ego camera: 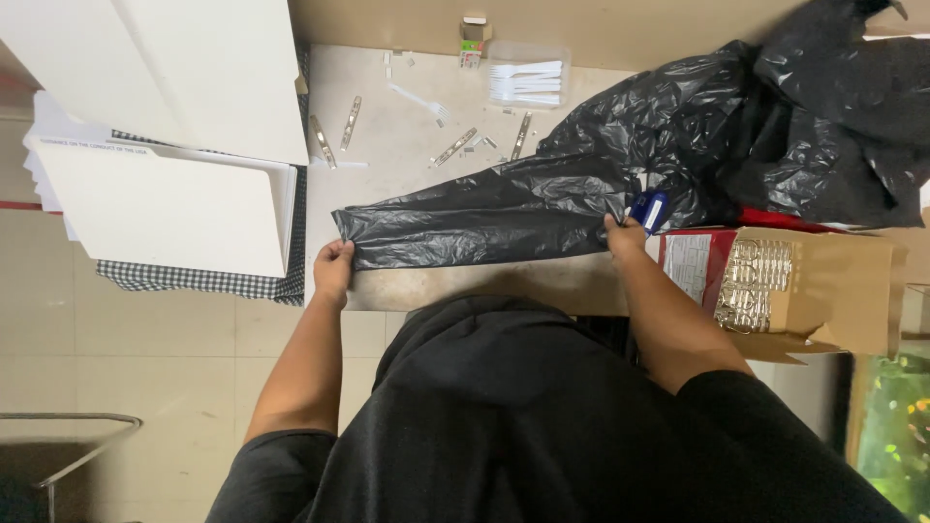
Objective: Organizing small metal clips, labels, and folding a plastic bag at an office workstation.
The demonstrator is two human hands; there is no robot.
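2 hands hold 1 black plastic bag (484,221) stretched flat along the near edge of the desk (387,145). The left hand (333,268) is closed tight, pinching the bag's left end at the near left corner of the desk. The right hand (625,235) is closed on the bag farther along the near edge, fingers curled over the plastic. A small blue thing (649,208) sits just beside that hand; I cannot tell if the hand holds it.

The rest of the bag piles up in a big crumpled heap (775,126) toward the far right corner.

An open cardboard box (833,281) sits at the right end of the desk. It has shiny silver packs (754,283) inside.

A clear tub (528,77) at the far edge holds white plastic forks. 1 more fork (426,103) and some thin metal strips (453,147) lie loose on the desk. White folders (165,203) rest on a checked cloth (194,279) past the left edge.
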